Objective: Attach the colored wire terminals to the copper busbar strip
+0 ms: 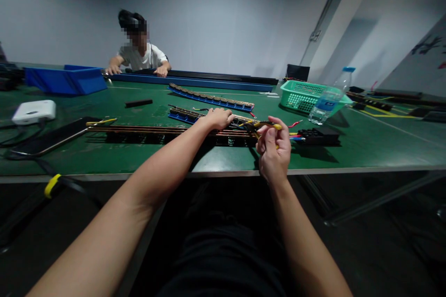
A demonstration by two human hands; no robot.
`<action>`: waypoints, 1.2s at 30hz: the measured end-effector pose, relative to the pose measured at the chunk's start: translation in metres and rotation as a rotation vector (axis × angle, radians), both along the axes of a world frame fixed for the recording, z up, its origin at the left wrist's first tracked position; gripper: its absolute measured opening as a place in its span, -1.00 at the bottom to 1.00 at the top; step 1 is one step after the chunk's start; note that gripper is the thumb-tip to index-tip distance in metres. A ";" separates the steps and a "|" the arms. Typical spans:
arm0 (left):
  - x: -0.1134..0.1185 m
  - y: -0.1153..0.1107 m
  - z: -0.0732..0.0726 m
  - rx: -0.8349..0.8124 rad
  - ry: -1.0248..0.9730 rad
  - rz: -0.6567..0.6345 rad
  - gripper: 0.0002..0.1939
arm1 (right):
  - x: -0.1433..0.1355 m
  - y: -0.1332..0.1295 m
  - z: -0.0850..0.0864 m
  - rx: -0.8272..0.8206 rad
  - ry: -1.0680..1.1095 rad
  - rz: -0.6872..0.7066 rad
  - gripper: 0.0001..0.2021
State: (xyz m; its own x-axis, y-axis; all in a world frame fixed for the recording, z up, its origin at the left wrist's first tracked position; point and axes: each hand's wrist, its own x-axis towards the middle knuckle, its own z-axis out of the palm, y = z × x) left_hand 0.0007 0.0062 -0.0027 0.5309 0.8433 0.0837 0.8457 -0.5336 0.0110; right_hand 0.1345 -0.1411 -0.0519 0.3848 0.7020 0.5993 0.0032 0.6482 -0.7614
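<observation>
My right hand (274,151) is closed round the yellow-and-black handles of pliers (275,126), whose jaws point left over a long rail assembly. That assembly (156,131), with copper-coloured strips on black supports, lies along the near part of the table. My left hand (219,118) rests over its far side with the fingers bent; what they hold, if anything, is hidden. Coloured wires run from the assembly's right end to a black connector block (318,136). Behind my left hand lies a shorter blue-based strip (181,115), partly covered.
Another blue-based strip (212,97) lies farther back. A green basket (299,95) and bottle (324,104) stand right. Left are a blue bin (66,80), white box (35,111) and black tablet-like slab (59,137). A person (141,55) touches long blue rails (195,82) opposite.
</observation>
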 end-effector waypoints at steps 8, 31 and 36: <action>0.000 0.003 -0.003 0.014 -0.004 -0.009 -0.51 | 0.003 0.005 -0.001 -0.089 -0.084 0.184 -0.64; 0.001 -0.003 0.002 -0.010 0.000 -0.013 -0.52 | 0.005 -0.010 -0.012 0.288 -0.408 -0.214 -0.42; 0.000 0.000 0.000 -0.001 -0.002 -0.021 -0.50 | 0.039 -0.004 0.002 0.351 -0.303 -0.364 -0.50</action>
